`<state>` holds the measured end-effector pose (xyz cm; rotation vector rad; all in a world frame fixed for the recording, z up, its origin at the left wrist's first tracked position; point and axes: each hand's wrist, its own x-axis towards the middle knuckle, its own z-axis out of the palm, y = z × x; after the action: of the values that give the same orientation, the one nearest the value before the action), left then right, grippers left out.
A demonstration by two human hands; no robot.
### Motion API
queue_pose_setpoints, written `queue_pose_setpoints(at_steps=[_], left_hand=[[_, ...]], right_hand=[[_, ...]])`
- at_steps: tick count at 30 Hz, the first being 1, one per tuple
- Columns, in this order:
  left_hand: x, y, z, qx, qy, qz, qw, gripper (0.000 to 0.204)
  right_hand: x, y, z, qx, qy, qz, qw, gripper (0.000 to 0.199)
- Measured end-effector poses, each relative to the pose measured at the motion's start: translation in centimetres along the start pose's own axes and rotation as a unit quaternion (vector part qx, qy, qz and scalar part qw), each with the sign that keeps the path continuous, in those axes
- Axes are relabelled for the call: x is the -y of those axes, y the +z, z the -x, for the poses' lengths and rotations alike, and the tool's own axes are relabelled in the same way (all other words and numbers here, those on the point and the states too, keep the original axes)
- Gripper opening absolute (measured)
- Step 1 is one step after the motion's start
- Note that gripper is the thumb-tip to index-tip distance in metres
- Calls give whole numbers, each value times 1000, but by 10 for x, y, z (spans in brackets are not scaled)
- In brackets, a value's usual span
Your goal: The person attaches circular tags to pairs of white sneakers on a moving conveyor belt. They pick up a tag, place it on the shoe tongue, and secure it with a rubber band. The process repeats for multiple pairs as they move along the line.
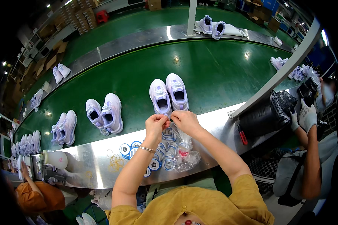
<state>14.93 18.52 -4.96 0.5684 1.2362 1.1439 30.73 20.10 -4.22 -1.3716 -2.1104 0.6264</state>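
Observation:
A pair of white and lilac sneakers (pixel 177 93) stands on the green belt just beyond my hands. My left hand (pixel 156 125) and my right hand (pixel 186 122) meet at the near end of this pair, thumbs and fingertips pinched close together. Whatever lies between the fingertips is too small to make out. Below them, on the metal ledge, lies a pile of round blue-and-white tags (pixel 160 150), partly covered by my left forearm. A crumpled clear plastic bag (pixel 187 159) with a red patch sits beside the pile, under my right forearm.
Yellow rubber bands (pixel 116 162) lie loose on the steel ledge (pixel 90 157). More sneakers (pixel 106 114) stand leftward along the green belt (pixel 139 67). At right are a slanted post (pixel 278 73), a red-handled tool (pixel 242 135), a black bin (pixel 257 120) and a co-worker's gloved hand (pixel 308 118).

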Motion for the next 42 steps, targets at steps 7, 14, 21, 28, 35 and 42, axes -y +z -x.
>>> queue_pose_setpoints(at_steps=[7,14,21,28,35,42], left_hand=[[-20,-15,9,-48,198,-282,938,10],[-48,-4,7,29,272,-283,919,9],[-39,-2,8,119,208,-189,952,8],[-38,-6,3,160,153,-190,957,11],[-41,-13,0,126,129,-188,966,11],[-43,-13,2,125,126,-184,967,11]], right_hand=[[18,-14,6,-35,-49,-108,992,26],[30,-13,-24,-51,-138,-150,978,30],[39,-24,-31,-23,-23,-243,969,22],[32,-24,-35,41,107,-412,904,21],[21,-25,-31,56,166,-476,862,21],[28,-10,-36,55,143,-479,864,13]])
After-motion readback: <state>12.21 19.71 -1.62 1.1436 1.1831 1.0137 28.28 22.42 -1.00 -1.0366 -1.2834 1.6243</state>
